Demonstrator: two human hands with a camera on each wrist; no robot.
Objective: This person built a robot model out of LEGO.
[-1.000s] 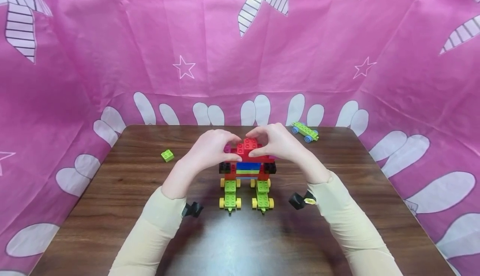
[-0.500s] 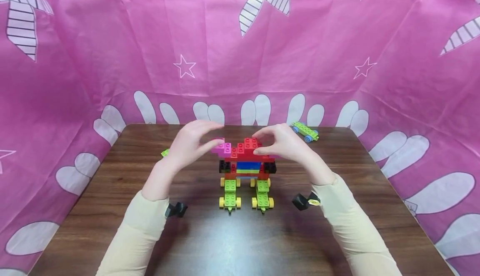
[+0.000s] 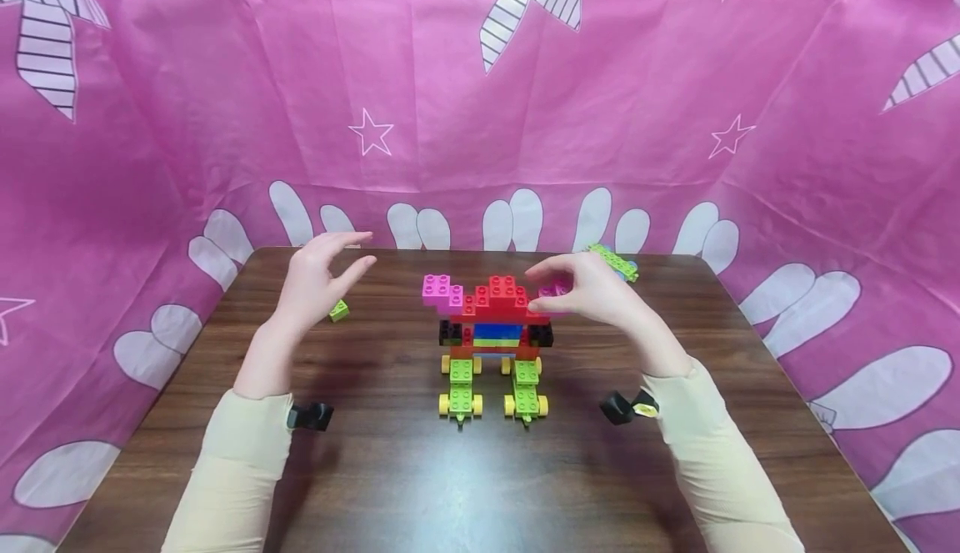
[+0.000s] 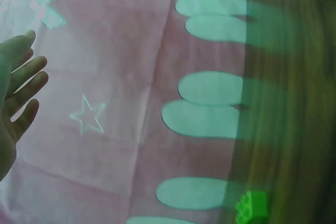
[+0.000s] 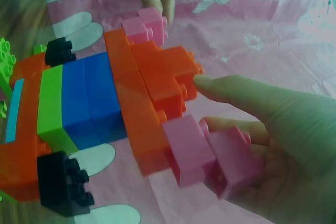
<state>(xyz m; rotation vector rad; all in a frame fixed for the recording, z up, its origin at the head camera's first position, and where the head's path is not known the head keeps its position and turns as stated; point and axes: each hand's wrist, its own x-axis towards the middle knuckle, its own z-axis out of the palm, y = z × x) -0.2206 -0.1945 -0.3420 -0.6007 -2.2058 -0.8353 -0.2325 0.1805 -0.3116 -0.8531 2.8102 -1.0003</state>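
A figure built of toy bricks stands upright mid-table on two lime-green wheeled bases (image 3: 461, 403) with yellow wheels. Its red top bricks (image 3: 501, 296) step up over a blue and green middle (image 3: 498, 334). Pink bricks (image 3: 438, 288) stick out at the left end, and more pink bricks (image 5: 190, 148) at the right end. My left hand (image 3: 311, 282) is empty, thumb and fingers spread, out to the left above a small lime-green brick (image 3: 340, 310). Around the right pink bricks my right hand (image 3: 596, 286) is loosely curved, its thumb tip overlapping the red bricks in the right wrist view.
A lime-green wheeled base (image 3: 617, 261) with blue wheels lies at the back right, partly behind the right hand. Black bricks (image 3: 540, 335) jut from the figure's sides. Pink patterned cloth (image 3: 480, 136) hangs around the brown wooden table (image 3: 375, 470).
My left hand has left the figure's top and moved left, uncovering the left pink bricks. My right hand has slid right from the red top to the right pink end. The figure stays in place.
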